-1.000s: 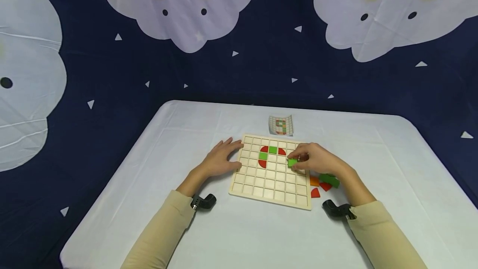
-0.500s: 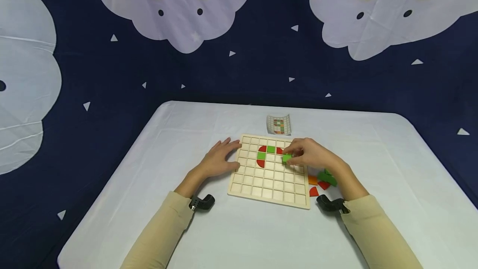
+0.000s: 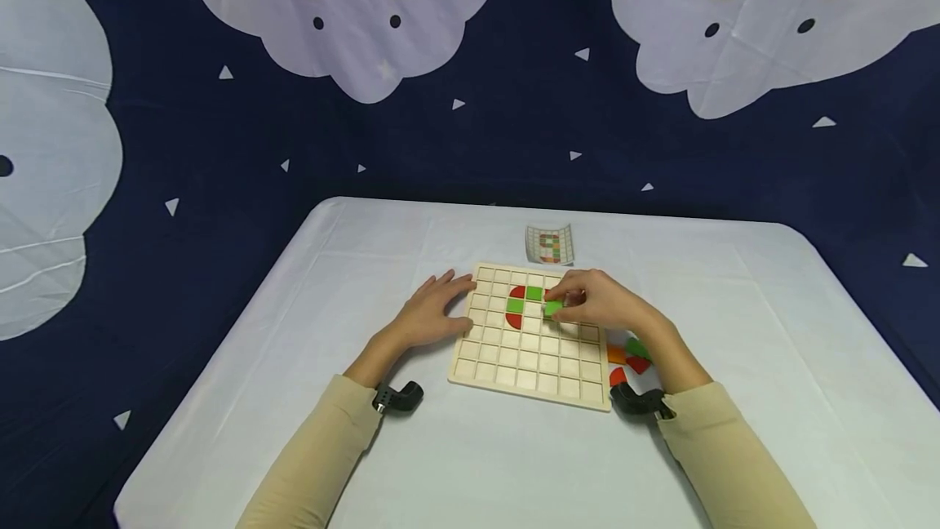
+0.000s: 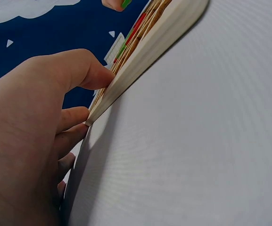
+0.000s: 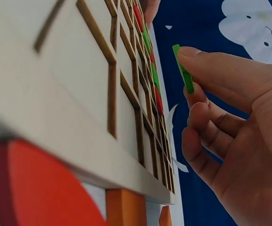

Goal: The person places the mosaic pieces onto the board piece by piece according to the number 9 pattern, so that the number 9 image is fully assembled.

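A pale wooden grid board lies on the table, with red quarter-round tiles and green square tiles set in its upper cells. My right hand pinches a green square tile between thumb and fingers. In the right wrist view that tile is held on edge, apart from the board. At the board's left edge rests my left hand, its fingers extended; in the left wrist view the thumb touches the rim. The right hand hides part of the upper right cells.
Behind the board lies a small pattern card. Loose pieces sit by the board's right edge: an orange piece, red quarter-rounds and green pieces. A white cloth covers the table; a dark cloud-print curtain hangs behind.
My right hand has moved left over the board with the green square tile, from the right-hand cells to below the upper right red tile. The left hand has stayed at the edge.
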A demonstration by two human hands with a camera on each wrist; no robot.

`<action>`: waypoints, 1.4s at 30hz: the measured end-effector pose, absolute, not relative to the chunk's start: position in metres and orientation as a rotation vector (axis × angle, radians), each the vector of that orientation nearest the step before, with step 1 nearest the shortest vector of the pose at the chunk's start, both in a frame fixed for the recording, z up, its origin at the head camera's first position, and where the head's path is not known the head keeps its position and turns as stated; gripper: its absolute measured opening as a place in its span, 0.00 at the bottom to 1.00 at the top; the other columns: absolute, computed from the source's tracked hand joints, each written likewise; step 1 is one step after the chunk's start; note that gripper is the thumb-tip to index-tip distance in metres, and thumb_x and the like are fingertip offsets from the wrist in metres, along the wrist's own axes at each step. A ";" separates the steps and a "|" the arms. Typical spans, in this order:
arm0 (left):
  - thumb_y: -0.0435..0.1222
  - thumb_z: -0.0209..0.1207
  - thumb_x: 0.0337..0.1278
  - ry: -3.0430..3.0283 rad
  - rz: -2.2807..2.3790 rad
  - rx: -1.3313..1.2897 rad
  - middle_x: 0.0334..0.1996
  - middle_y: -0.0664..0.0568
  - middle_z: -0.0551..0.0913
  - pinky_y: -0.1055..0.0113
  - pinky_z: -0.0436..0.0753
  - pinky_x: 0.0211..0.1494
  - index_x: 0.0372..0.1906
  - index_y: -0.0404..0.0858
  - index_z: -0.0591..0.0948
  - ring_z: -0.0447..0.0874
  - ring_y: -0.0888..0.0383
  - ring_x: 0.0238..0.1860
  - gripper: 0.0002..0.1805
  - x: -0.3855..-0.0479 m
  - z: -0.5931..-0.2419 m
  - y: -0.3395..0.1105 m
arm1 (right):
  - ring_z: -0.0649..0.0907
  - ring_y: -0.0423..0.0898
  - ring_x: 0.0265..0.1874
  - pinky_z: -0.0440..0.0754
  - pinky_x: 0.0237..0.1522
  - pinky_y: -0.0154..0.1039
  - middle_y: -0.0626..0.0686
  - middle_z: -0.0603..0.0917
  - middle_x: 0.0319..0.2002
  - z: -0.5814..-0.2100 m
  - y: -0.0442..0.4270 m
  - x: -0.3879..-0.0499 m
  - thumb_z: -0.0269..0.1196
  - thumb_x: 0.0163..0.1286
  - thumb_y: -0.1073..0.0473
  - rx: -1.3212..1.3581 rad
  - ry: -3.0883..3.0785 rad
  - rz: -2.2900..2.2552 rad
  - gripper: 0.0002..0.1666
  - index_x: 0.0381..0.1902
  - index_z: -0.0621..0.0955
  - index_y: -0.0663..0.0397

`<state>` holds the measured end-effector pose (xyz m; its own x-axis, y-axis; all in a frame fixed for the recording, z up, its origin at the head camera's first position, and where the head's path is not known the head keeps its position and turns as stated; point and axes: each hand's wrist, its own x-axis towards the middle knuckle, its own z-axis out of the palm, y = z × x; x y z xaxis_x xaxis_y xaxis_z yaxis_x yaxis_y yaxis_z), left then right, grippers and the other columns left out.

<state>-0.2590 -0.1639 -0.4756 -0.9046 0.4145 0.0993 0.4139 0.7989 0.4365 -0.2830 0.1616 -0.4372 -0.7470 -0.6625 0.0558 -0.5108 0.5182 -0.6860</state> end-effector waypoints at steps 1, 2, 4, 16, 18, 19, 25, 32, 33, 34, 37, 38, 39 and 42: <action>0.53 0.59 0.48 2.979 0.722 0.688 0.71 0.58 0.62 0.61 0.42 0.74 0.69 0.47 0.69 0.46 0.56 0.74 0.39 -0.259 -0.476 -0.164 | 0.80 0.44 0.36 0.82 0.40 0.42 0.43 0.82 0.40 -0.437 0.161 -0.283 0.70 0.60 0.51 -0.998 2.543 -1.046 0.21 0.50 0.85 0.52; 0.53 0.59 0.48 2.979 0.725 0.689 0.71 0.58 0.62 0.62 0.42 0.74 0.69 0.47 0.69 0.46 0.56 0.74 0.39 -0.259 -0.476 -0.164 | 0.80 0.44 0.36 0.82 0.40 0.41 0.44 0.82 0.40 -0.438 0.161 -0.282 0.70 0.60 0.51 -0.999 2.543 -1.043 0.21 0.50 0.85 0.52; 0.53 0.59 0.48 2.983 0.723 0.690 0.71 0.58 0.63 0.62 0.42 0.74 0.69 0.47 0.69 0.46 0.56 0.74 0.39 -0.259 -0.476 -0.164 | 0.80 0.44 0.36 0.82 0.39 0.41 0.44 0.82 0.41 -0.438 0.159 -0.282 0.69 0.61 0.52 -0.998 2.545 -1.030 0.20 0.50 0.85 0.52; 0.52 0.59 0.48 2.979 0.720 0.664 0.71 0.58 0.62 0.61 0.42 0.74 0.69 0.47 0.69 0.46 0.56 0.74 0.39 -0.256 -0.475 -0.164 | 0.79 0.44 0.35 0.81 0.37 0.39 0.44 0.80 0.41 -0.440 0.150 -0.275 0.69 0.62 0.56 -1.023 2.539 -0.987 0.19 0.51 0.84 0.53; 0.52 0.59 0.49 2.978 0.717 0.665 0.71 0.58 0.62 0.61 0.42 0.74 0.69 0.47 0.69 0.46 0.56 0.74 0.39 -0.256 -0.475 -0.164 | 0.80 0.43 0.35 0.82 0.37 0.39 0.44 0.80 0.41 -0.441 0.150 -0.274 0.69 0.61 0.56 -1.029 2.534 -0.984 0.19 0.51 0.84 0.53; 0.52 0.59 0.49 2.978 0.717 0.667 0.71 0.58 0.62 0.61 0.42 0.74 0.69 0.47 0.69 0.46 0.55 0.74 0.39 -0.256 -0.475 -0.164 | 0.80 0.43 0.35 0.82 0.37 0.39 0.44 0.80 0.41 -0.441 0.149 -0.273 0.69 0.61 0.56 -1.030 2.532 -0.983 0.20 0.51 0.84 0.53; 0.52 0.60 0.49 2.980 0.712 0.669 0.71 0.59 0.62 0.61 0.41 0.74 0.69 0.48 0.69 0.46 0.56 0.74 0.38 -0.257 -0.475 -0.163 | 0.80 0.42 0.35 0.82 0.37 0.38 0.44 0.80 0.41 -0.442 0.147 -0.271 0.69 0.61 0.56 -1.038 2.531 -0.974 0.19 0.51 0.84 0.52; 0.52 0.60 0.50 2.986 0.715 0.693 0.71 0.59 0.62 0.60 0.42 0.74 0.69 0.48 0.69 0.47 0.55 0.74 0.38 -0.258 -0.476 -0.163 | 0.80 0.42 0.35 0.82 0.36 0.37 0.45 0.79 0.38 -0.442 0.142 -0.269 0.70 0.60 0.56 -1.083 2.539 -0.948 0.19 0.50 0.85 0.52; 0.52 0.60 0.50 2.987 0.720 0.698 0.71 0.59 0.62 0.60 0.42 0.74 0.69 0.48 0.69 0.47 0.55 0.74 0.38 -0.258 -0.476 -0.163 | 0.80 0.42 0.35 0.82 0.37 0.37 0.45 0.79 0.38 -0.442 0.141 -0.269 0.70 0.60 0.56 -1.095 2.535 -0.949 0.19 0.50 0.85 0.52; 0.52 0.60 0.50 2.990 0.722 0.704 0.71 0.58 0.62 0.60 0.43 0.74 0.69 0.47 0.69 0.47 0.54 0.74 0.38 -0.258 -0.476 -0.163 | 0.80 0.41 0.34 0.82 0.36 0.37 0.45 0.80 0.37 -0.442 0.140 -0.270 0.70 0.60 0.55 -1.110 2.535 -0.945 0.19 0.50 0.85 0.52; 0.51 0.60 0.50 2.994 0.727 0.713 0.71 0.58 0.63 0.59 0.43 0.74 0.68 0.47 0.70 0.48 0.54 0.74 0.37 -0.258 -0.476 -0.163 | 0.80 0.39 0.34 0.82 0.37 0.36 0.44 0.80 0.38 -0.443 0.138 -0.270 0.71 0.59 0.53 -1.131 2.542 -0.925 0.20 0.49 0.85 0.50; 0.51 0.60 0.50 2.994 0.726 0.711 0.71 0.58 0.63 0.59 0.43 0.74 0.68 0.47 0.70 0.48 0.54 0.74 0.37 -0.258 -0.476 -0.163 | 0.80 0.39 0.35 0.81 0.37 0.36 0.43 0.80 0.38 -0.444 0.137 -0.271 0.71 0.59 0.52 -1.140 2.546 -0.919 0.20 0.49 0.85 0.50; 0.51 0.60 0.50 2.993 0.728 0.711 0.71 0.58 0.63 0.59 0.43 0.74 0.68 0.47 0.70 0.48 0.54 0.74 0.37 -0.257 -0.475 -0.163 | 0.80 0.38 0.35 0.81 0.38 0.36 0.42 0.80 0.39 -0.444 0.136 -0.271 0.71 0.59 0.52 -1.142 2.552 -0.910 0.20 0.49 0.85 0.49; 0.51 0.60 0.50 2.992 0.727 0.703 0.71 0.57 0.63 0.60 0.43 0.74 0.69 0.47 0.70 0.47 0.54 0.74 0.38 -0.257 -0.474 -0.163 | 0.80 0.37 0.35 0.81 0.38 0.36 0.42 0.81 0.39 -0.446 0.135 -0.271 0.71 0.59 0.51 -1.151 2.563 -0.905 0.20 0.49 0.85 0.48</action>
<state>-0.2569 -0.1628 -0.4744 -0.9009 0.4178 0.1179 0.4253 0.7950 0.4326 -0.2710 0.1345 -0.4456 -0.6806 -0.7290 0.0732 -0.6133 0.5123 -0.6012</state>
